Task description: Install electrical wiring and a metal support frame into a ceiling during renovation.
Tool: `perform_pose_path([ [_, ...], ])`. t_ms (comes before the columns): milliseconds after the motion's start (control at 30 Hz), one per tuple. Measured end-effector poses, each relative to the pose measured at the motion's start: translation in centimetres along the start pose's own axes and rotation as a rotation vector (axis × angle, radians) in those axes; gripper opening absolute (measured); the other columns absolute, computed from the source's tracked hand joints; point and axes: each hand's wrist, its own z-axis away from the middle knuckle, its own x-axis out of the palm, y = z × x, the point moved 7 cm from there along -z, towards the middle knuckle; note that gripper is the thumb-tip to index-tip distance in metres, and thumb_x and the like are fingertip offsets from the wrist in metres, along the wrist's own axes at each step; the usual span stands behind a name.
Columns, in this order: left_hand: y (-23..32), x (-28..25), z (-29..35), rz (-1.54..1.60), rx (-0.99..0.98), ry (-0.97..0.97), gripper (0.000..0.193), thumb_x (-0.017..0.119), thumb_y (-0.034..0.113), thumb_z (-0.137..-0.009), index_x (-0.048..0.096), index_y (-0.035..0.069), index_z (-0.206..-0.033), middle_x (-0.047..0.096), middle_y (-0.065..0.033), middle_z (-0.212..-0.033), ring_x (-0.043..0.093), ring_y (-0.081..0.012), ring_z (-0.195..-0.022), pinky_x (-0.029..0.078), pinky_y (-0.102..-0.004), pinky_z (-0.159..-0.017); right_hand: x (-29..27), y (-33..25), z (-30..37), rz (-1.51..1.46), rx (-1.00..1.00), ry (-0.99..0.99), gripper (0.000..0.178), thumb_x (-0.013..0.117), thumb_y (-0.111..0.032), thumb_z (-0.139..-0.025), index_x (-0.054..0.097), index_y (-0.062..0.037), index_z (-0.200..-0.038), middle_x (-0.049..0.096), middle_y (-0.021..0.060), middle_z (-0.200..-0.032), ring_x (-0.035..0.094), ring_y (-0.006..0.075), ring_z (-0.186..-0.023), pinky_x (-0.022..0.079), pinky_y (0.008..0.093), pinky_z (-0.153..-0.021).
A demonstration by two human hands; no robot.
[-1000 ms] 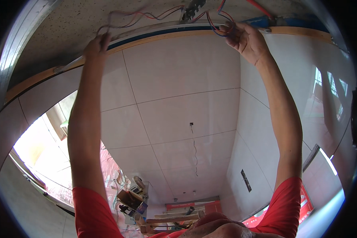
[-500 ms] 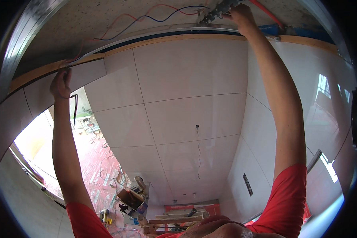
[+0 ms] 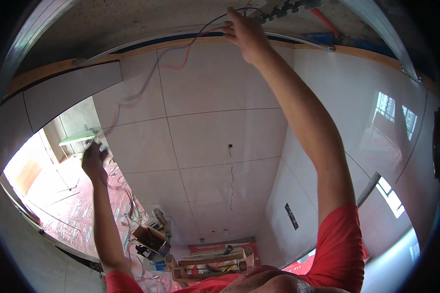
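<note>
My right hand (image 3: 247,36) is raised at the ceiling edge, with its fingers around thin electrical wires. A dark blue wire (image 3: 208,24) and a red wire (image 3: 186,56) run from there down to the left, blurred by motion. Their lower ends fade near my left hand (image 3: 95,163), which is lowered in front of the doorway opening with its fingers curled. Whatever those fingers hold is too small to name. Just right of my right hand is a toothed metal ceiling channel (image 3: 283,10).
Wooden edge strip (image 3: 102,59) and metal angle run along the top of the tiled wall (image 3: 220,83). Metal profiles (image 3: 27,46) cross at upper left and right. A red conduit (image 3: 325,22) hangs from the ceiling. Below are a wooden stand (image 3: 212,259) and an open cardboard box (image 3: 149,238).
My left hand has dropped from the wall's top edge. My right hand has moved left from the toothed channel to the wires, which now hang down toward the left hand.
</note>
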Motion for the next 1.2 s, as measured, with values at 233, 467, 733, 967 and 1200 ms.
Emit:
perform_pose_path([
  [233, -2.1, 4.3, 16.3, -0.134, -0.117, -0.466, 0.012, 0.059, 0.012, -0.092, 0.063, 0.001, -0.097, 0.069, -0.0073, -0.088, 0.064, -0.0112, -0.074, 0.051, -0.0237, -0.065, 5.8, 2.0, -6.5, 0.417, -0.192, 0.085, 0.024, 0.053, -0.014, -0.084, 0.066, 0.0042, -0.076, 0.067, 0.0246, -0.078, 0.068, 0.0362, -0.078, 0.056, 0.0429, -0.067],
  [467, 9.3, 13.0, 12.6, -0.402, 0.373, -0.865, 0.077, 0.070, 0.009, -0.081, 0.030, 0.007, -0.146, 0.042, -0.0173, -0.143, 0.042, -0.0252, -0.131, 0.040, -0.0381, -0.102, 8.4, 0.6, 3.0, 0.193, 0.116, -0.244, 0.024, 0.042, -0.010, -0.090, 0.058, 0.0082, -0.086, 0.067, 0.0206, -0.076, 0.067, 0.0243, -0.061, 0.054, 0.0341, -0.049],
  [733, 11.4, 32.1, 15.7, -0.049, -0.010, -1.208, 0.050, 0.070, 0.034, -0.083, 0.058, 0.006, -0.123, 0.063, -0.0138, -0.115, 0.060, -0.0204, -0.104, 0.045, -0.0329, -0.092, 6.0, -5.8, 4.3, 0.392, -0.141, -0.388, 0.038, 0.051, -0.036, -0.091, 0.068, -0.0029, -0.093, 0.067, 0.0060, -0.083, 0.060, 0.0148, -0.076, 0.049, 0.0353, -0.074],
  [967, 10.6, 33.7, 22.1, 0.233, -0.650, -1.341, 0.023, 0.045, 0.021, -0.095, 0.053, 0.004, -0.081, 0.060, -0.0076, -0.068, 0.064, -0.0170, -0.059, 0.050, -0.0291, -0.050, 2.9, -5.6, 7.1, 1.355, 0.008, -0.436, 0.074, 0.039, -0.066, -0.090, 0.052, -0.0011, -0.057, 0.045, 0.0099, -0.045, 0.053, 0.0213, -0.047, 0.047, 0.0399, -0.058],
  [1200, 16.3, 38.5, 9.4, 1.583, -1.107, -0.634, 0.018, 0.033, 0.008, -0.092, 0.049, 0.001, -0.090, 0.056, -0.0114, -0.074, 0.056, -0.0221, -0.059, 0.048, -0.0291, -0.050, -0.9, -7.4, 14.3, 1.199, -0.250, -0.496, 0.064, 0.056, -0.062, -0.086, 0.059, 0.0004, -0.071, 0.058, 0.0122, -0.063, 0.061, 0.0152, -0.063, 0.050, 0.0343, -0.062],
])
